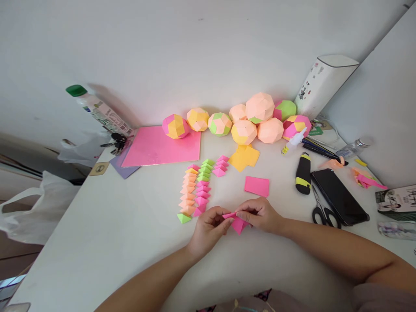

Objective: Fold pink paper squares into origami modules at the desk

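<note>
A partly folded pink paper (239, 224) is pinched between my two hands, low over the white table. My left hand (211, 227) grips its left corner between thumb and fingers. On the other side, my right hand (260, 215) holds the upper right part. Just beyond lies a stack of pink paper (257, 186), with fanned yellow sheets (244, 157) behind it. Rows of small folded paper pieces stand left of these: a peach and green row (187, 190), a green and pink row (203, 186), and a short pink row (221, 165).
Faceted paper balls (260, 107) line the wall. A pink board (165, 147) and a bottle (104, 110) are at the back left. To the right lie a black-and-yellow cutter (303, 174), scissors (326, 214), a phone (339, 196) and a glue bottle (294, 141).
</note>
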A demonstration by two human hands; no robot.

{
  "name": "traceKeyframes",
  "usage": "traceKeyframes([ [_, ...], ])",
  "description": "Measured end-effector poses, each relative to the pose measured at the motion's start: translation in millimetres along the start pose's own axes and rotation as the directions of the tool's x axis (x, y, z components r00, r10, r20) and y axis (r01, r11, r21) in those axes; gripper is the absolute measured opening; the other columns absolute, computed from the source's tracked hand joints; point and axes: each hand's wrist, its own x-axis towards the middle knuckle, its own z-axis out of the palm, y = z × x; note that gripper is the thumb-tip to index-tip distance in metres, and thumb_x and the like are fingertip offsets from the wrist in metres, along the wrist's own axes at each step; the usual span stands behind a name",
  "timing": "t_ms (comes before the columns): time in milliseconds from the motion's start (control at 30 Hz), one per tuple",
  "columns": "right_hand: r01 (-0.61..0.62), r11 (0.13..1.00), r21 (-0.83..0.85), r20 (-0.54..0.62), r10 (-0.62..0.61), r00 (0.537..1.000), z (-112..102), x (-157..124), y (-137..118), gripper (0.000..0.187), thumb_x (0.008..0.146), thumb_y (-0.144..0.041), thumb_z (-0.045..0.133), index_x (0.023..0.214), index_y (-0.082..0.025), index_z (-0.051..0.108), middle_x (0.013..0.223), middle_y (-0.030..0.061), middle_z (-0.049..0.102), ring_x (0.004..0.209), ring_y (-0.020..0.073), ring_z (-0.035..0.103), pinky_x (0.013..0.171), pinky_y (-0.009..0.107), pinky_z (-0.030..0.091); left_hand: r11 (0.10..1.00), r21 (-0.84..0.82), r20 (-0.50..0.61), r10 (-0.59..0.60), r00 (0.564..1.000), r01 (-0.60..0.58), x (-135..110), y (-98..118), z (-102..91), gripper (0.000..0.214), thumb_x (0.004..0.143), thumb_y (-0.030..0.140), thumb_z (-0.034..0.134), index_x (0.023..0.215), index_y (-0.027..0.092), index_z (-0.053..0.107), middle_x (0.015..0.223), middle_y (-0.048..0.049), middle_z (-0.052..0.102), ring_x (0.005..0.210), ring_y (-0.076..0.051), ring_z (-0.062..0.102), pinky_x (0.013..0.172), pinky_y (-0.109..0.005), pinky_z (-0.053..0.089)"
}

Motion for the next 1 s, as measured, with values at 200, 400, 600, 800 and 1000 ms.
traceKeyframes([
  [200, 0.007, 1.000, -0.001, 0.008, -0.007, 1.000, -0.1, 0.8, -0.5, 0.028, 0.086, -0.037, 0.058, 0.082, -0.012, 0.071, 0.056, 0.0007, 0.059, 0.042, 0.0069, 0.047, 0.039, 0.018, 0.038, 1.000, -0.011, -0.009, 0.022, 1.000, -0.022, 0.8, -2.1, 0.1, 0.030, 0.073, 0.043, 0.071, 0.072, 0.014, 0.062, 0.054, 0.0031, 0.052, 0.044, -0.007, 0.045, 0.042, -0.019, 0.035],
  [400, -0.002, 1.000, 0.004, 0.012, 0.002, 1.000, -0.3, 0.5, -0.4, 0.025, 0.086, -0.034, 0.059, 0.080, -0.012, 0.070, 0.056, 0.0005, 0.058, 0.044, 0.0073, 0.047, 0.040, 0.018, 0.037, 0.998, 0.024, -0.022, 0.053, 0.998, -0.052, 0.3, -2.9, 0.4, 0.031, 0.077, 0.043, 0.067, 0.068, 0.014, 0.060, 0.049, 0.0041, 0.049, 0.043, -0.007, 0.042, 0.042, -0.019, 0.032],
  [600, -0.037, 0.999, 0.023, 0.007, 0.037, 0.999, -0.5, 0.6, -0.4, 0.025, 0.085, -0.034, 0.060, 0.080, -0.012, 0.069, 0.057, 0.0004, 0.058, 0.043, 0.0070, 0.047, 0.040, 0.018, 0.037, 0.995, 0.054, -0.031, 0.082, 0.996, -0.081, -0.9, -1.8, 0.2, 0.031, 0.082, 0.041, 0.061, 0.066, 0.016, 0.055, 0.050, 0.0041, 0.049, 0.045, -0.008, 0.043, 0.045, -0.021, 0.033],
  [800, -0.096, 0.994, 0.058, -0.018, 0.097, 0.995, -1.3, 0.7, -2.9, 0.026, 0.083, -0.036, 0.062, 0.078, -0.011, 0.068, 0.060, 0.0008, 0.058, 0.044, 0.0072, 0.050, 0.041, 0.018, 0.041, 0.996, 0.005, -0.069, 0.093, 0.993, -0.093, -1.8, -2.4, -1.1, 0.032, 0.089, 0.041, 0.053, 0.067, 0.017, 0.049, 0.050, 0.0049, 0.048, 0.047, -0.008, 0.042, 0.048, -0.021, 0.034],
  [1000, -0.104, 0.993, 0.048, 0.004, 0.104, 0.995, -1.3, 0.7, -1.0, 0.024, 0.083, -0.034, 0.062, 0.081, -0.011, 0.068, 0.058, 0.0005, 0.057, 0.044, 0.0069, 0.049, 0.042, 0.017, 0.040, 0.990, -0.044, -0.027, 0.134, 0.991, -0.135, -1.0, -3.1, -0.5, 0.019, 0.083, 0.035, 0.062, 0.088, 0.018, 0.055, 0.066, 0.0027, 0.052, 0.056, -0.010, 0.048, 0.053, -0.022, 0.040],
])
